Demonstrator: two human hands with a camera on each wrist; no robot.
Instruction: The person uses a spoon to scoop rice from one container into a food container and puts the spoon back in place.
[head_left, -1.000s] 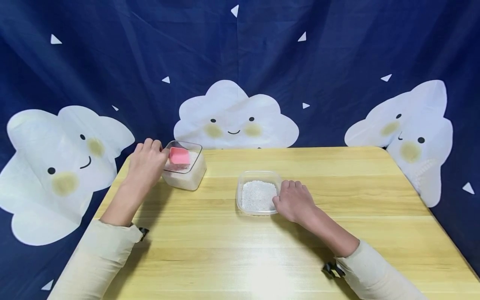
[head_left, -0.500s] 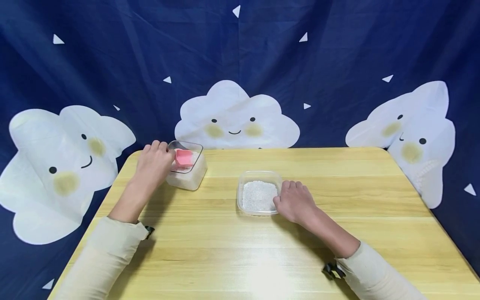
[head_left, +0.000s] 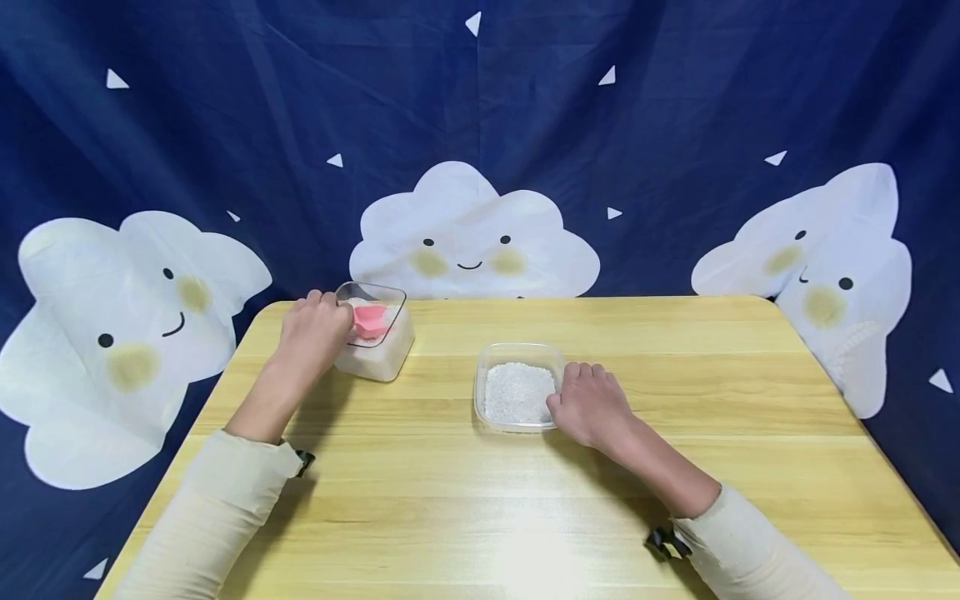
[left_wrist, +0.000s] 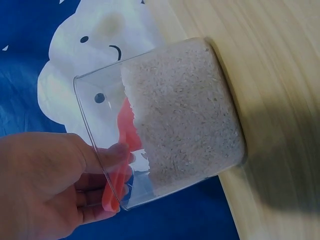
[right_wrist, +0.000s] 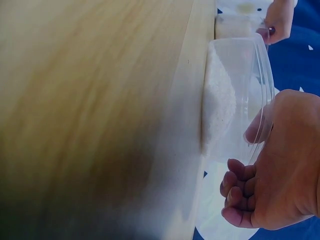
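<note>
At the table's far left, my left hand (head_left: 315,332) grips the handle of a pink scoop (head_left: 370,320) inside a tall clear square container (head_left: 378,362). In the left wrist view, the thumb and fingers pinch the handle (left_wrist: 117,177) at the rim, and the scoop's bowl dips into the white rice (left_wrist: 180,110). Nearer the middle stands a shallow clear plastic tub (head_left: 516,427) with a mound of rice (head_left: 517,392) in it. My right hand (head_left: 594,404) holds the tub's right rim, thumb inside and curled fingers outside.
Both containers stand on a light wooden table (head_left: 450,492). A dark blue curtain (head_left: 525,100) printed with smiling clouds hangs behind it. The tall container is close to the table's back edge.
My left hand has shifted slightly right and lower with the scoop, whose bowl has tipped and moved right within the rice. The right hand and the tub have stayed put.
</note>
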